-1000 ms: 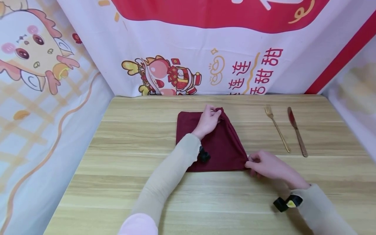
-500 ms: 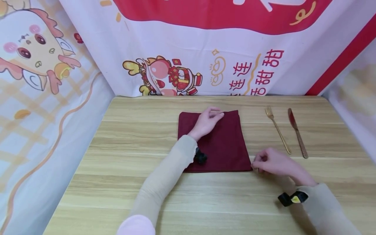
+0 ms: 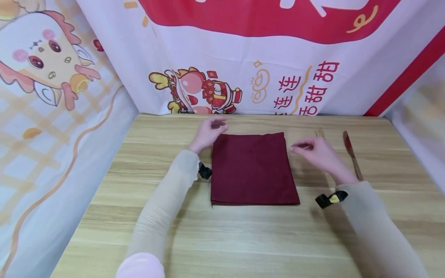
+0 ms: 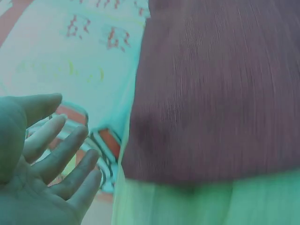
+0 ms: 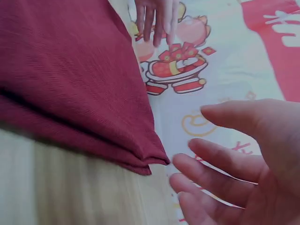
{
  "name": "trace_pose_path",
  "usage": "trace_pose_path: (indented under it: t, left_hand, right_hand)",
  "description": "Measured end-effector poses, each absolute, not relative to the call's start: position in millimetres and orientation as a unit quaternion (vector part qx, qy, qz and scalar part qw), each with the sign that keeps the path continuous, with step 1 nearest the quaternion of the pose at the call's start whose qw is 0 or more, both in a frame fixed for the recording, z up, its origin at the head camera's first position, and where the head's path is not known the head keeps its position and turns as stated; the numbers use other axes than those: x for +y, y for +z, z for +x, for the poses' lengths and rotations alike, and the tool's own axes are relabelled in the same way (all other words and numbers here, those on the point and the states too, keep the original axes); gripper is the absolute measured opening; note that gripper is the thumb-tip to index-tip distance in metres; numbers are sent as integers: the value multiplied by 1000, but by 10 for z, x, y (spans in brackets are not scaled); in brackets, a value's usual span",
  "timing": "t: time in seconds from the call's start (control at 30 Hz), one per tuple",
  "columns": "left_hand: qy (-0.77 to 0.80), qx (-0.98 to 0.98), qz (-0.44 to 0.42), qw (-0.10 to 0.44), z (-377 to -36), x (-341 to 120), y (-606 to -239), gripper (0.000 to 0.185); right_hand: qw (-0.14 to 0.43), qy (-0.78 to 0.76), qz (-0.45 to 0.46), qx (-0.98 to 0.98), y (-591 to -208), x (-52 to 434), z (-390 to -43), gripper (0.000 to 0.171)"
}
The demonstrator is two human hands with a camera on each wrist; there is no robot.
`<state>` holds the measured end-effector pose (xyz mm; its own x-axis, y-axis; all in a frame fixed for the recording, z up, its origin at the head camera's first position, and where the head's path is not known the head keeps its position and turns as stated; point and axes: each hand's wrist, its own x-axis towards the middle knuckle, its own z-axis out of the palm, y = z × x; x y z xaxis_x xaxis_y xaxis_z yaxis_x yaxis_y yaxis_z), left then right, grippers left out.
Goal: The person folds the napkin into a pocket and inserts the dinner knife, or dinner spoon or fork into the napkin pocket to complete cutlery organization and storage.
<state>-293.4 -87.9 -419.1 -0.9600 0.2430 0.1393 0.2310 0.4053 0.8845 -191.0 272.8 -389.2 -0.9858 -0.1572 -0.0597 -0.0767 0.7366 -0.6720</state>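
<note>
The left hand [image 3: 208,132] hovers just past the far left corner of the napkin [image 3: 253,169], fingers loosely spread and holding nothing; the wrist view shows them [image 4: 56,154] straight and apart, with the cloth [image 4: 215,93] off to their side. The right hand [image 3: 314,151] hangs beside the napkin's far right corner, also relaxed and empty, its fingers [image 5: 220,164] stretched out near that corner of the cloth [image 5: 70,79] without touching it. A dark strap sits on each wrist, at the end of a pale beige sleeve.

The napkin is dark red, folded into a neat rectangle and lying flat in the middle of the wooden table [image 3: 104,216], between the two hands. In the right wrist view its corner shows stacked layers.

Just behind the right hand lies a gold fork [image 3: 320,133], mostly covered by the hand so that only its tines show. A knife [image 3: 352,153] lies a little farther right, its blade pointing away from the person.

Behind the table hangs a white and red banner [image 3: 243,58] with a cartoon figure and red characters, and another cartoon cloth [image 3: 48,77] covers the left wall.
</note>
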Motion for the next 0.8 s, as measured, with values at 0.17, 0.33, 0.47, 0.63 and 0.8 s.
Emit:
trace_pose_path:
  t: [0.17, 0.33, 0.47, 0.63, 0.8]
  left_hand:
    - [459, 874, 151, 49, -2944, -1024, -4246, 42]
    - [397, 900, 165, 78, -2961, -1037, -4358, 42]
    - [358, 915, 168, 77, -2988, -1000, -4411, 38]
    - [344, 924, 151, 70, -2995, -968, -4403, 31]
    - [369, 919, 129, 52, -2984, -969, -4377, 24]
  right_hand:
    - [60, -378, -36, 923, -3916, 2578, -2242, 59]
    - [51, -377, -39, 924, -4026, 2488, -2506, 54]
    - [52, -350, -52, 934, -4149, 2499, -2652, 45]
    - [54, -329, -64, 941, -4246, 2538, -2752, 24]
    - [71, -341, -46, 936, -4266, 2582, -2785, 25]
